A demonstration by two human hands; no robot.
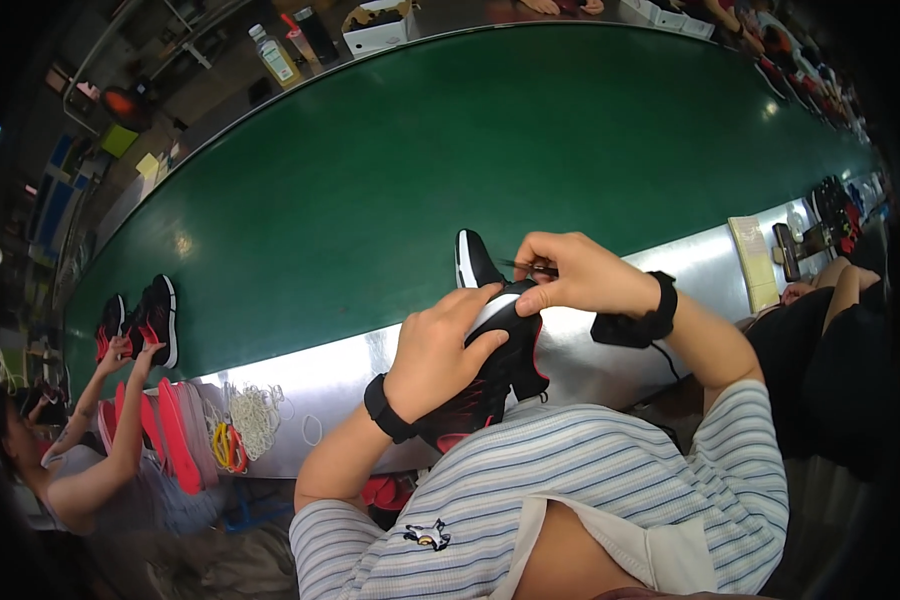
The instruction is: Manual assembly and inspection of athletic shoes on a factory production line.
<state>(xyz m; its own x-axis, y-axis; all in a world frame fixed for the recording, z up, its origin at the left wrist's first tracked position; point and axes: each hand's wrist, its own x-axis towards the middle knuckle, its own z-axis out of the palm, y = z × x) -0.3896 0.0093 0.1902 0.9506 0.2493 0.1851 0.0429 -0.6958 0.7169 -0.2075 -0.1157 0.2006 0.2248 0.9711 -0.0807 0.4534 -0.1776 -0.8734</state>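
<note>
At 9 o'clock I see a co-worker's hands (120,350) on a black-and-red shoe (165,315), red insoles (178,435) at 8. I've got the left hand (435,350) near 6, clasping a black shoe (502,365) just off centre toward 5; a second black shoe (482,262) is close beyond toward 1. Right hand (582,275) toward 3 pinches a thin dark tool (543,269), kind unclear, thumb on the clasped shoe.
</note>
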